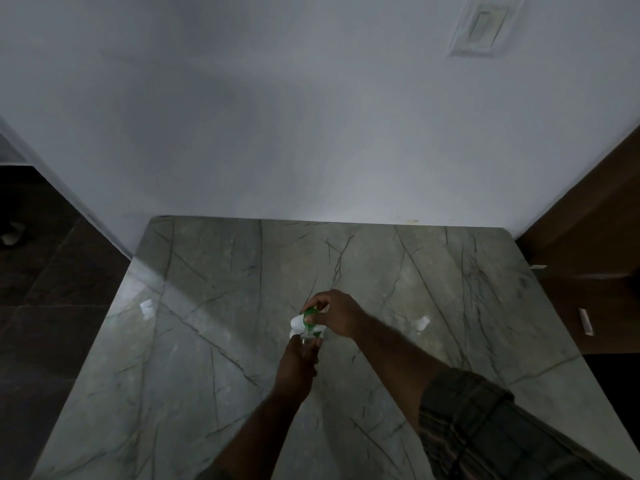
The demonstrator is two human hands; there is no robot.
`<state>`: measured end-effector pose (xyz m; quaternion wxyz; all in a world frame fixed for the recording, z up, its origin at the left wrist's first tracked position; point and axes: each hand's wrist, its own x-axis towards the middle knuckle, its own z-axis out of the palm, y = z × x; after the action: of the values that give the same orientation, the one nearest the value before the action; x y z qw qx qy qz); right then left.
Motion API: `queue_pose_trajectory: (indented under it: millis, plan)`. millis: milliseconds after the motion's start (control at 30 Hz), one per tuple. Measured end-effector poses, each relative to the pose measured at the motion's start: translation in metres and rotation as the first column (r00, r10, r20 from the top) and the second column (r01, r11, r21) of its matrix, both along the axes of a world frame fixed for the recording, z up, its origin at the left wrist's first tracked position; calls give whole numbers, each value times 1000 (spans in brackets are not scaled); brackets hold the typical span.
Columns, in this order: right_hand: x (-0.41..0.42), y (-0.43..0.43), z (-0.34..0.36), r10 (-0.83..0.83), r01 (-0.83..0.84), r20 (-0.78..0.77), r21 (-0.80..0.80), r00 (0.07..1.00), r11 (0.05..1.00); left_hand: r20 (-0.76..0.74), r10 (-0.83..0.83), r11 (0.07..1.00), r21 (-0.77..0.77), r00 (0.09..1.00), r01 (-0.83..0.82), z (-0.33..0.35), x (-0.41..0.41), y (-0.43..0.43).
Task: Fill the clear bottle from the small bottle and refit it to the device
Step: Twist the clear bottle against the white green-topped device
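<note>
Over the middle of the marble table, my right hand grips a white and green device from above. Directly under it sits the clear bottle, its top touching the device's underside; whether it is seated there cannot be told. My left hand is closed around the bottle's lower part and hides most of it. A small clear bottle with a pale cap lies on the table to the right, apart from both hands.
The table butts against a pale wall at the back. A brown wooden cabinet stands at the right edge, and dark floor lies to the left. A wall switch plate is high on the right.
</note>
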<state>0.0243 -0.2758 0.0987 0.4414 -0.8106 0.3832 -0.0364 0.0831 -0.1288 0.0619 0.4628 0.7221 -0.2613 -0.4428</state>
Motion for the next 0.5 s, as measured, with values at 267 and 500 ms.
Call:
queue_pose_trajectory:
  millis: [267,500]
  plan:
    - [-1,0,0,5,-5,-2,-14,1000,1000,11,-1,1000,4,1000,1,-1,2,-1]
    - [1,-4,8,7,-7,1,-11,1000,1000,50,-12,1000,18,999,11,5,2,-2]
